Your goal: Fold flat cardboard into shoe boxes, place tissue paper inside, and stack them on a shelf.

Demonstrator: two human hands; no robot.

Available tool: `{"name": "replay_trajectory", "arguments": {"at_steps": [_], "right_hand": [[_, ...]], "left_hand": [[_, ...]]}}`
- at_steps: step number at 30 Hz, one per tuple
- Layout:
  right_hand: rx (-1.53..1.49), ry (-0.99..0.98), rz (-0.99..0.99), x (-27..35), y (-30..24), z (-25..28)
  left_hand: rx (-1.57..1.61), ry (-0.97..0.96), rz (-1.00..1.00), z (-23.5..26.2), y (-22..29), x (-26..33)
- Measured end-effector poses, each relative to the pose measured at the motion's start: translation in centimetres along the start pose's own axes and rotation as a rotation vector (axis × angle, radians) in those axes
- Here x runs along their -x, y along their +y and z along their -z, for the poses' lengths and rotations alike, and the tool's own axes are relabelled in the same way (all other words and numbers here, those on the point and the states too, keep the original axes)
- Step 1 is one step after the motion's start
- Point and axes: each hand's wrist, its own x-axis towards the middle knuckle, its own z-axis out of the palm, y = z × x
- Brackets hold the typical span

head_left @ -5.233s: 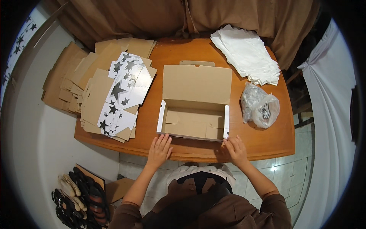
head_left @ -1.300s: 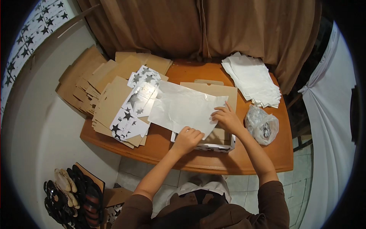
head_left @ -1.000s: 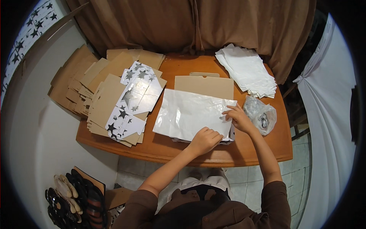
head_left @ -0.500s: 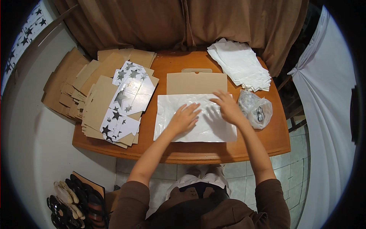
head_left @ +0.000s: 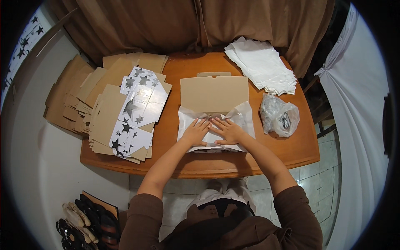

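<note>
A brown cardboard box [head_left: 214, 92] stands at the middle of the table with its lid raised toward the back. White tissue-like paper [head_left: 240, 116] lies over its opening, sagging inside and spreading past the side edges. My left hand [head_left: 196, 132] rests flat on the paper, fingers stretched toward the middle. Beside it my right hand [head_left: 228, 131] lies flat too, its fingertips nearly meeting the left ones. Both press the paper down into the box. A strip of the box's patterned front shows below the paper. The box's inside is hidden under the paper and hands.
Flat cardboard pieces [head_left: 107, 114] are piled on the left, with star-printed flat boxes [head_left: 136, 109] on top. A stack of white paper sheets [head_left: 262, 64] lies at the back right. Nearer, clear plastic bags [head_left: 281, 116] hold small dark things. Shoes [head_left: 89, 221] are at lower left.
Both hands have come together at the middle of the paper. The sheet, flat before, has sunk into the box and creased, and more of the raised lid shows.
</note>
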Motion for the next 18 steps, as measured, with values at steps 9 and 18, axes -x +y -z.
{"name": "replay_trajectory", "arguments": {"at_steps": [9,18], "right_hand": [[0.007,-0.347,-0.037,-1.3,0.6,-1.7],[0.045,-0.800,-0.258,-0.3,2.1,0.4]], "left_hand": [[0.151,-0.316,0.158,-2.8,0.4,-1.5],[0.146,-0.537,0.280,-1.9,0.7,-1.8]]}}
